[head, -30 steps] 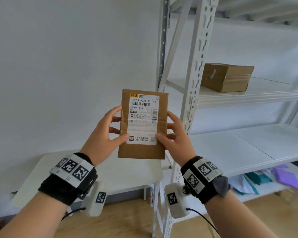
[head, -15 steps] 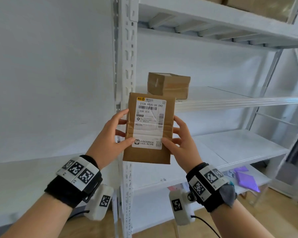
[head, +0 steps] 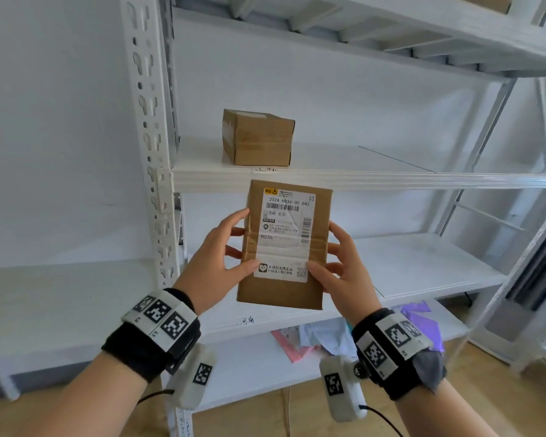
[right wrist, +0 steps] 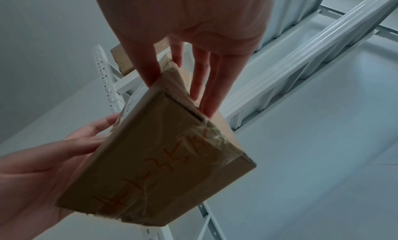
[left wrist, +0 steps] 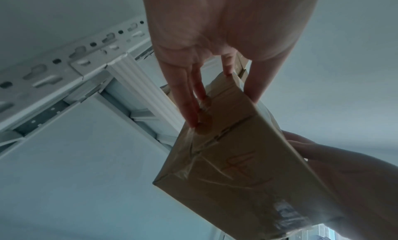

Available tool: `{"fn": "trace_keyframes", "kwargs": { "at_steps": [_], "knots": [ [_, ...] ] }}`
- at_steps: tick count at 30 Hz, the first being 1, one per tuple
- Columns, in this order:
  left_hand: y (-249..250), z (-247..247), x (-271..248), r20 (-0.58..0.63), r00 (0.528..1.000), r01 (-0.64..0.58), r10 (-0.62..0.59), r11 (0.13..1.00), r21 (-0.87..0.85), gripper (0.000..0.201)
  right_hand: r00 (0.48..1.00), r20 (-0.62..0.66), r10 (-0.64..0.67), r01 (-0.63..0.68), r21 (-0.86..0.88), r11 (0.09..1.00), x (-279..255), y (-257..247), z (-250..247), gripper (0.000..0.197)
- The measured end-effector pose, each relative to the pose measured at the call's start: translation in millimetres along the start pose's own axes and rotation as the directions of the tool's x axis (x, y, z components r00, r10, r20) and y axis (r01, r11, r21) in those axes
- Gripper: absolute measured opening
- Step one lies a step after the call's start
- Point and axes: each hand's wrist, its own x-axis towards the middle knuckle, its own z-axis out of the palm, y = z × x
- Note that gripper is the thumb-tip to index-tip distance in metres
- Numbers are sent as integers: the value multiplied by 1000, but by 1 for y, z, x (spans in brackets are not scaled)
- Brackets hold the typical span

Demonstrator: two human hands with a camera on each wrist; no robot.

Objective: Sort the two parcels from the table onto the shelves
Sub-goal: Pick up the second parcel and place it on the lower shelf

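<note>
Left hand (head: 213, 263) grips the parcel's (head: 284, 244) left edge, thumb in front, fingers behind. Parcel stands upright at frame centre, label facing the camera, just below the shelf (head: 391, 179) holding a box (head: 257, 137). Right hand (head: 344, 269) grips the right edge likewise. Step in hand: probably reading the label. Next: match and place on a shelf.

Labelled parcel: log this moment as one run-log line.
parcel: held upright before shelf edge | left hand: gripping left side | right hand: gripping right side | second box: on shelf
</note>
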Motion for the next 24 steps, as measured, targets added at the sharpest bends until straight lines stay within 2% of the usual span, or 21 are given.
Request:
{"fn": "trace_keyframes", "kwargs": {
  "at_steps": [12,18,24],
  "knots": [
    [-63,54,53,38,993,110,-111,994,13,72,992,49,112,-113,16,993,61,89,2,62],
    [-116,62,90,32,978,208,-209,978,29,72,977,122,175,-177,2,984,116,131,30,63],
    [-177,62,120,45,938,342,-343,939,32,72,939,215,269,-278,12,960,167,175,72,60]
  ]
}}
